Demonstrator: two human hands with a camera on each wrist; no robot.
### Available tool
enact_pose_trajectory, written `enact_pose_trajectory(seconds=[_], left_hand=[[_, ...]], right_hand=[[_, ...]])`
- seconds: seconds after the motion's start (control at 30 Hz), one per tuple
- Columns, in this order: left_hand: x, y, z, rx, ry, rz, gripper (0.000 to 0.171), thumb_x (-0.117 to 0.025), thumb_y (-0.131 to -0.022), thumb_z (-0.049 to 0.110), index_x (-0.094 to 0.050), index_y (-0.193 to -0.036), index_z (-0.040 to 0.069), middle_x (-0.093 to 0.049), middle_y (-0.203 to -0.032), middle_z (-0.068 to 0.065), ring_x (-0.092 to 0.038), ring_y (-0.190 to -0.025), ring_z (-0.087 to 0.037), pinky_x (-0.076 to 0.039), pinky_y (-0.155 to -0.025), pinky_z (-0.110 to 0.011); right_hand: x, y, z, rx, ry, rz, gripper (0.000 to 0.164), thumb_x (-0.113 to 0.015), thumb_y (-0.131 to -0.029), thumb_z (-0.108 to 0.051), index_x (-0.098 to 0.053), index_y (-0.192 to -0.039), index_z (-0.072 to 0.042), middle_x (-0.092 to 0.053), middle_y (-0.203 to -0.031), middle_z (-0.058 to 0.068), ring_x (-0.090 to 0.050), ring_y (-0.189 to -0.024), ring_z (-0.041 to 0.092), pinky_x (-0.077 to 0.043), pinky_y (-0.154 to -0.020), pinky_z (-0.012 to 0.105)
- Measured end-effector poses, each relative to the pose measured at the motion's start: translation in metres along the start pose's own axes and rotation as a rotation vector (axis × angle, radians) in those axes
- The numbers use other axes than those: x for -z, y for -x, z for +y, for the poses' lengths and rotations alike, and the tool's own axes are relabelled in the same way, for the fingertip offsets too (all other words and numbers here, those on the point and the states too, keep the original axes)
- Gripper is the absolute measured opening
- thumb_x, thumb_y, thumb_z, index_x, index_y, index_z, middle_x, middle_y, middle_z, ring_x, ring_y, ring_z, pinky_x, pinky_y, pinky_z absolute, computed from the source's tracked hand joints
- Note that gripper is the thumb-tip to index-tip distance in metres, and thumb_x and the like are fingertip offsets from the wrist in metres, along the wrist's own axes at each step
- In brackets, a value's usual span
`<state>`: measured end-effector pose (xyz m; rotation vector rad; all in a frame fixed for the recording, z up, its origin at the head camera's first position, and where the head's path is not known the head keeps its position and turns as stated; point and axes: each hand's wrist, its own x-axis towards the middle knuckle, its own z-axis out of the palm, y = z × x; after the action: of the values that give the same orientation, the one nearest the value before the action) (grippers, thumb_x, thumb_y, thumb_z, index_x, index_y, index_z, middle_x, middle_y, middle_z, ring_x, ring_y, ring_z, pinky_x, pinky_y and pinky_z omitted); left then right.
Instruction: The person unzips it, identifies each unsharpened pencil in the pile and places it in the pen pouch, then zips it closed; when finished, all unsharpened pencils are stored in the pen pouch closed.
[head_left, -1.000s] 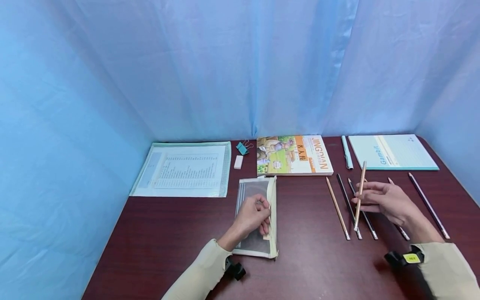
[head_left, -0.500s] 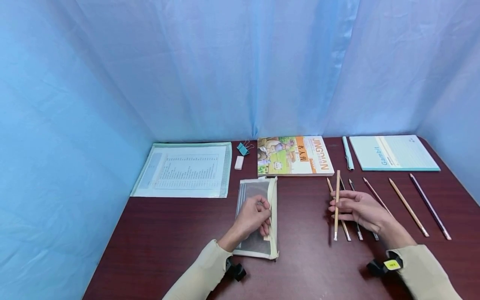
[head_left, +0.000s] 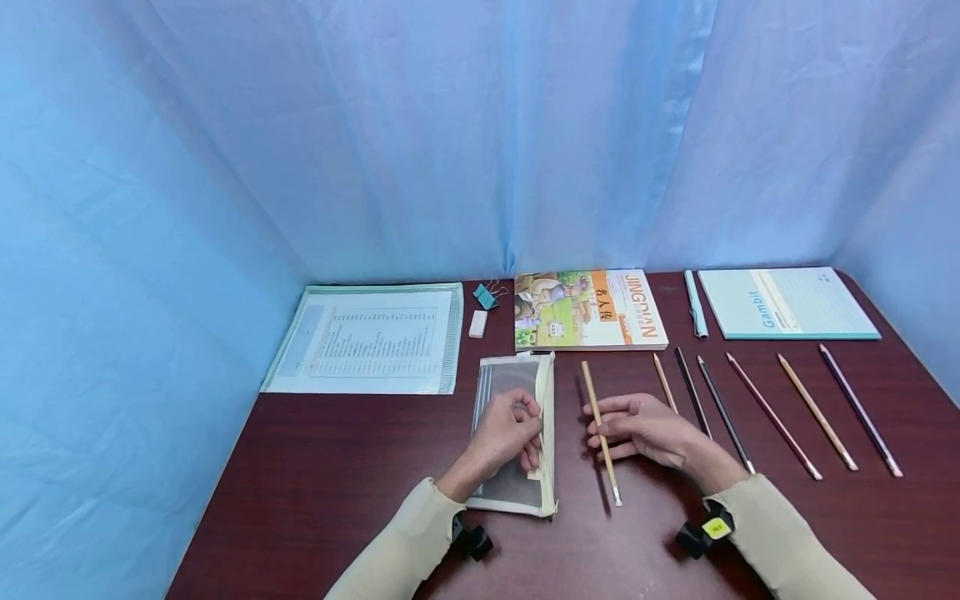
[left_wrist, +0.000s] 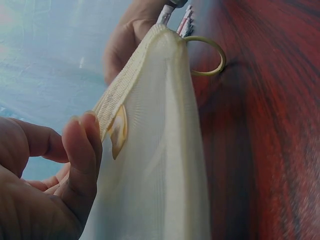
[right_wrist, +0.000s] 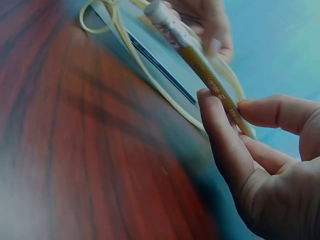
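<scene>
My left hand [head_left: 504, 433] pinches the cream zip edge of a mesh pencil pouch [head_left: 498, 493], which lies on the table in front of me. In the left wrist view, thumb and fingertips meet at the top edge of the pouch [left_wrist: 150, 165], beside its zip pull [left_wrist: 119, 132]. My right hand [head_left: 652, 429] holds a yellow pencil [head_left: 590, 390] just right of the pouch, eraser end toward me. Close up in the right wrist view, the pencil [right_wrist: 200, 70] sits between thumb and fingers, overlapping the parted rim of the pouch [right_wrist: 150, 80].
Several pencils [head_left: 772, 412] lie in a row at right. Behind stand a notebook [head_left: 795, 304], a pen [head_left: 695, 304], a book [head_left: 588, 310], a teal binder clip [head_left: 486, 297], a white eraser [head_left: 477, 324] and a document folder [head_left: 367, 337]. Blue curtains [head_left: 420, 150] surround the dark table [head_left: 330, 467].
My right hand has carried the yellow pencil leftward from over the pencil row to beside the pouch, its tip swinging left. The left hand and pouch have stayed put.
</scene>
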<state>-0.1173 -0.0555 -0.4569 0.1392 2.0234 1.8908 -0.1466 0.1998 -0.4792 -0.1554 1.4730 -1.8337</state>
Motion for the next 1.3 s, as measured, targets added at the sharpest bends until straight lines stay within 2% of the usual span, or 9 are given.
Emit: enact_pose_trajectory(seconds=[0.13,0.23,0.43,0.63,0.77,0.97,1.13,1.3], left_hand=[[0.0,-0.001,-0.001,0.003,-0.007,0.005,0.009,-0.046,-0.086,-0.007,-0.05,-0.092,-0.002,-0.055,-0.054,-0.004,-0.054,-0.035,-0.008,-0.047,-0.032,-0.022],[0.001,-0.001,-0.002,0.01,-0.018,0.001,0.01,-0.046,-0.086,-0.006,-0.051,-0.094,-0.004,-0.056,-0.055,-0.003,-0.054,-0.035,-0.008,-0.047,-0.032,-0.022],[0.001,-0.002,-0.001,0.018,-0.017,-0.005,0.011,-0.048,-0.088,-0.005,-0.051,-0.097,-0.008,-0.056,-0.056,-0.004,-0.054,-0.035,-0.008,-0.047,-0.033,-0.021],[0.002,-0.002,0.0,0.015,0.0,-0.006,0.006,-0.049,-0.089,-0.004,-0.051,-0.094,-0.005,-0.055,-0.056,-0.005,-0.054,-0.036,-0.009,-0.047,-0.033,-0.021],[0.003,-0.001,0.001,0.016,-0.007,-0.01,0.005,-0.049,-0.09,-0.005,-0.051,-0.094,-0.004,-0.055,-0.055,-0.004,-0.054,-0.036,-0.009,-0.048,-0.034,-0.021],[0.003,-0.001,0.0,0.026,-0.029,-0.005,0.012,-0.049,-0.089,-0.004,-0.052,-0.099,-0.01,-0.056,-0.054,-0.003,-0.054,-0.036,-0.008,-0.048,-0.034,-0.021],[0.002,0.0,0.0,0.023,-0.024,-0.01,0.007,-0.047,-0.089,-0.003,-0.052,-0.093,-0.001,-0.057,-0.055,-0.003,-0.054,-0.035,-0.008,-0.049,-0.034,-0.022],[0.001,0.0,0.002,0.013,-0.014,-0.005,0.01,-0.048,-0.088,-0.004,-0.05,-0.087,0.006,-0.058,-0.055,-0.003,-0.055,-0.035,-0.008,-0.048,-0.033,-0.021]], right_hand=[[-0.017,-0.019,0.003,-0.049,0.045,-0.027,0.055,-0.056,-0.096,-0.001,-0.036,-0.143,0.017,-0.074,-0.099,0.004,-0.074,-0.093,0.017,-0.065,-0.083,0.042],[-0.026,-0.032,0.003,-0.059,0.077,-0.012,0.058,-0.055,-0.095,-0.001,-0.031,-0.145,0.018,-0.073,-0.098,0.004,-0.074,-0.091,0.016,-0.066,-0.081,0.04],[-0.043,-0.049,-0.001,-0.012,0.105,0.105,0.057,-0.055,-0.093,0.002,-0.032,-0.142,0.02,-0.073,-0.089,-0.001,-0.072,-0.084,0.011,-0.066,-0.077,0.033],[-0.063,-0.055,-0.003,0.04,0.153,0.229,0.058,-0.057,-0.09,0.006,-0.034,-0.14,0.023,-0.071,-0.08,-0.004,-0.07,-0.077,0.008,-0.066,-0.069,0.031],[-0.072,-0.053,-0.003,0.043,0.191,0.265,0.056,-0.057,-0.089,0.006,-0.036,-0.139,0.023,-0.071,-0.08,-0.001,-0.07,-0.074,0.01,-0.066,-0.067,0.033],[-0.075,-0.044,-0.004,0.041,0.214,0.233,0.054,-0.054,-0.091,0.005,-0.036,-0.139,0.023,-0.075,-0.093,0.014,-0.073,-0.079,0.017,-0.067,-0.068,0.035],[-0.065,-0.032,-0.006,0.036,0.248,0.247,0.048,-0.054,-0.092,0.0,-0.044,-0.134,0.02,-0.074,-0.103,0.024,-0.075,-0.081,0.018,-0.067,-0.069,0.035],[-0.043,-0.009,-0.016,0.043,0.335,0.334,0.045,-0.054,-0.095,-0.003,-0.044,-0.134,0.017,-0.073,-0.104,0.025,-0.075,-0.083,0.019,-0.067,-0.072,0.037]])
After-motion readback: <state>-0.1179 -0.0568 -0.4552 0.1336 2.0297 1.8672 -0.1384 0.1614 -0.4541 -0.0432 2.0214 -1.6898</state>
